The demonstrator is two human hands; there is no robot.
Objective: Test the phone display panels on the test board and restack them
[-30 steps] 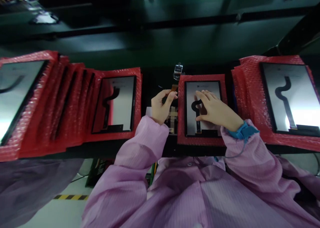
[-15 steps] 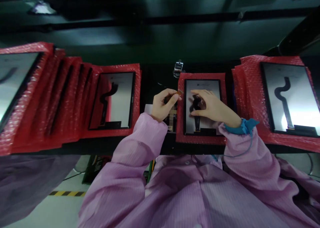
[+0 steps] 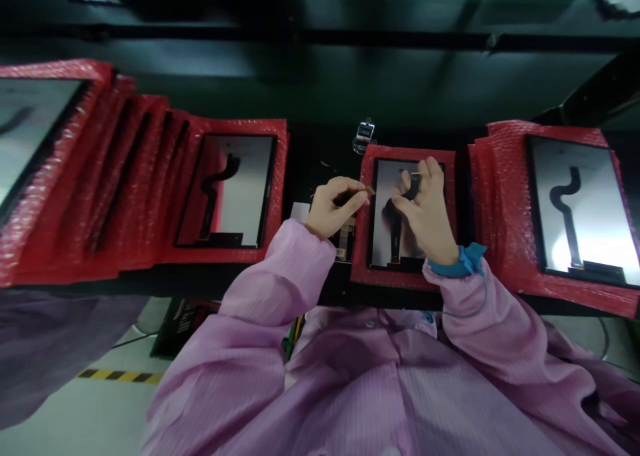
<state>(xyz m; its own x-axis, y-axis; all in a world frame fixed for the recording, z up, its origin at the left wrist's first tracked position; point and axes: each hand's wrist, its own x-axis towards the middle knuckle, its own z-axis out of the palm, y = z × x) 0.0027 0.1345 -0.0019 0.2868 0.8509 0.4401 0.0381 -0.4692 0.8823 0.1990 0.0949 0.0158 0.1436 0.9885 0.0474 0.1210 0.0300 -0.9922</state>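
Behind the black work surface (image 3: 310,149) spreads a dark green, softly reflective background (image 3: 320,89). Fingers partly cover the raised end of the curved black ribbon cable (image 3: 395,233), and the small brown-gold piece (image 3: 371,191) is too tiny to identify. The left hand (image 3: 333,209) pinches that piece between thumb and fingertips, nearly closed, beside the screen's left edge. The right hand (image 3: 430,209), wearing a blue wrist strap (image 3: 457,263), is half-curled over the screen, fingers upward, gripping the cable's end. The grey, glossy, black-edged rectangular screen (image 3: 383,183) lies flat on a red bubble-wrap sheet (image 3: 363,259), its lower right partly hidden by the hand. Just beyond stands a small silver metal counter (image 3: 365,133); red-wrapped stacks topped with similar screens flank both sides, the far-left screen (image 3: 35,129) cut off.
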